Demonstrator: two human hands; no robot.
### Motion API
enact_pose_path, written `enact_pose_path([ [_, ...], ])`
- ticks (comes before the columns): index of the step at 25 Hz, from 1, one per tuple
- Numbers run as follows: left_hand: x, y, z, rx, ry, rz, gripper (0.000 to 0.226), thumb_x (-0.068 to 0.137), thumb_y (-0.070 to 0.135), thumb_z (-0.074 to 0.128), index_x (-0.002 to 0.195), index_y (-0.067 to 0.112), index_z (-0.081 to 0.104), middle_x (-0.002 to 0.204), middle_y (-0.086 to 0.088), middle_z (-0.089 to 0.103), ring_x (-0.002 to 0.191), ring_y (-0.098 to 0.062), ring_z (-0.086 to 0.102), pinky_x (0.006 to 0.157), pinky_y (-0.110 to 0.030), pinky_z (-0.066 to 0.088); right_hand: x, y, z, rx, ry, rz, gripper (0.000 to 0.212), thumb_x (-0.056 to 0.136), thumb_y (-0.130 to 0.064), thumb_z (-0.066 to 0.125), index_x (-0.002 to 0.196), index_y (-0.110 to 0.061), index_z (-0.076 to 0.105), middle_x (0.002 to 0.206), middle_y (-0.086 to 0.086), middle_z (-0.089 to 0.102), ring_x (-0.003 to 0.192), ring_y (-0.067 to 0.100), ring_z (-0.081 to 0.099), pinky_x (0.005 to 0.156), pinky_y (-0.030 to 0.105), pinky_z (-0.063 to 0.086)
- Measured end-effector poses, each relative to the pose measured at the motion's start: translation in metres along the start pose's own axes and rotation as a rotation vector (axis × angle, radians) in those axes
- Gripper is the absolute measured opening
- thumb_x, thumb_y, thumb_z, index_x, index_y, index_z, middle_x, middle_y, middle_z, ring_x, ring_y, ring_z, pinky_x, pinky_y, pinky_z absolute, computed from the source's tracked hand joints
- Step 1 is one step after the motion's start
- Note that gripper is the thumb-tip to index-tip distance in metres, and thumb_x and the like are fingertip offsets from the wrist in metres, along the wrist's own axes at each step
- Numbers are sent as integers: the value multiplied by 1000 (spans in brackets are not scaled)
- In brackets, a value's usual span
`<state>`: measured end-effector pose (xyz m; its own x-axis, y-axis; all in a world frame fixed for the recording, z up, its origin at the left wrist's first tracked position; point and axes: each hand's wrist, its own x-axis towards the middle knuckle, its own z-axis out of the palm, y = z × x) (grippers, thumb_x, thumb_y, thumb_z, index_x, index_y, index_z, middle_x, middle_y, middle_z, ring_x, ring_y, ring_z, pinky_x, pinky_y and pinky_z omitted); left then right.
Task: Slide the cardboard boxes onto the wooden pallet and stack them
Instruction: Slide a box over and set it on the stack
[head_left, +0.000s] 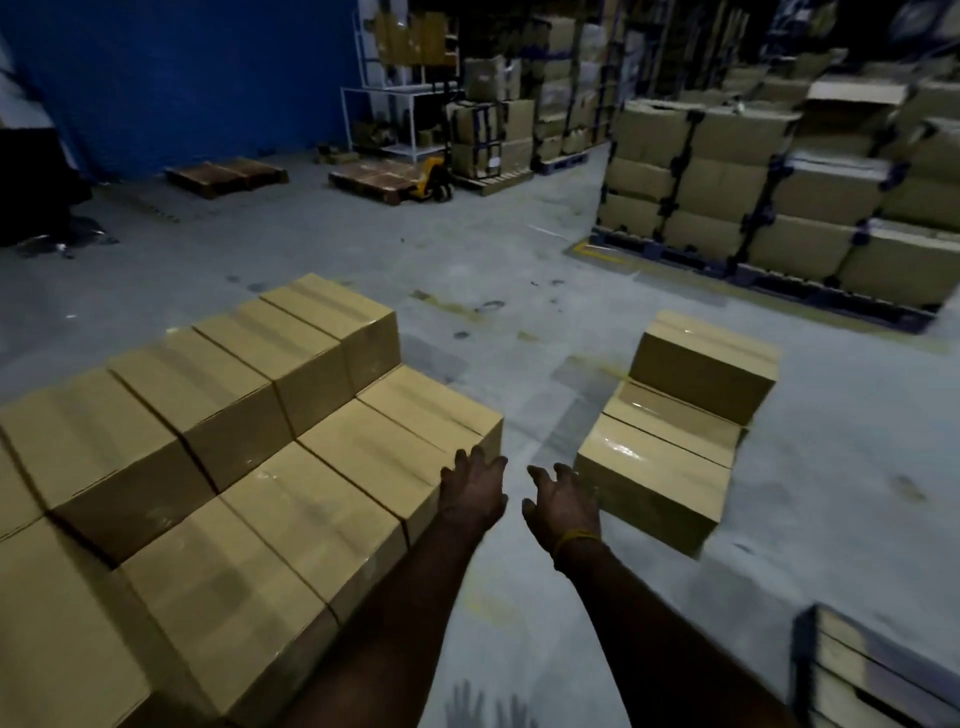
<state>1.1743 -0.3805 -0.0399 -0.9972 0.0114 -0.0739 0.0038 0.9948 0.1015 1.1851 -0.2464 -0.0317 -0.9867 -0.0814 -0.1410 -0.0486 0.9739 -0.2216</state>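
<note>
Two arms outstretched | left hand (471, 493), right hand (563, 501) | both grips empty, fingers spread

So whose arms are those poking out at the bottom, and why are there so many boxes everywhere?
Those arms belong to a person wearing a camera on their head, so you see what they see when they look down. This is the only picture, taken from that head camera. The left hand and the right hand both reach forward with spread fingers, and neither holds anything. On the left is a big stack of cardboard boxes, laid in two steps. On the grey floor to the right sits a small pile of boxes. Farther back stand more boxes on pallets, two bare wooden pallets and a yellow pallet jack. The picture is dim and blurry.
</note>
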Motion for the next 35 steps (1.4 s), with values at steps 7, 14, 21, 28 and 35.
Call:
enact_pose_path([
  [7, 90, 101, 2, -32, 0, 91, 60, 93, 39, 58, 147, 24, 35, 147, -11, 34, 136, -34, 32, 105, -47, 39, 69, 109, -42, -24, 38, 69, 55, 97, -42, 48, 149, -28, 35, 151, 12, 36, 138, 32, 34, 112, 53, 26],
  [14, 181, 254, -5, -78, 7, 99, 58, 93, 38, 59, 146, 25, 37, 145, -10, 36, 135, -33, 34, 103, -48, 40, 145, 259, -106, 2, 93, 67, 55, 97, -40, 49, 149, -28, 34, 154, 12, 30, 142, 31, 28, 113, 53, 20],
  [21, 245, 388, -1, -58, 12, 157, 60, 92, 40, 60, 146, 27, 38, 145, -9, 37, 133, -31, 37, 101, -48, 42, 191, 395, -149, -26, 122, 150, 55, 98, -42, 48, 149, -29, 34, 154, 12, 32, 141, 32, 30, 113, 53, 23],
  [28, 318, 480, 10, -70, -1, 215, 62, 93, 40, 60, 147, 26, 35, 147, -11, 35, 135, -33, 36, 102, -48, 42, 246, 477, -169, -20, 131, 186, 55, 97, -44, 48, 149, -29, 34, 152, 10, 34, 139, 32, 33, 113, 53, 26],
  [35, 443, 543, 31, -94, 9, 221, 64, 91, 41, 62, 147, 27, 35, 145, -9, 38, 134, -32, 37, 101, -48, 43, 357, 559, -188, -35, 98, 199, 55, 98, -42, 47, 150, -28, 33, 156, 12, 30, 141, 33, 31, 113, 50, 25],
])
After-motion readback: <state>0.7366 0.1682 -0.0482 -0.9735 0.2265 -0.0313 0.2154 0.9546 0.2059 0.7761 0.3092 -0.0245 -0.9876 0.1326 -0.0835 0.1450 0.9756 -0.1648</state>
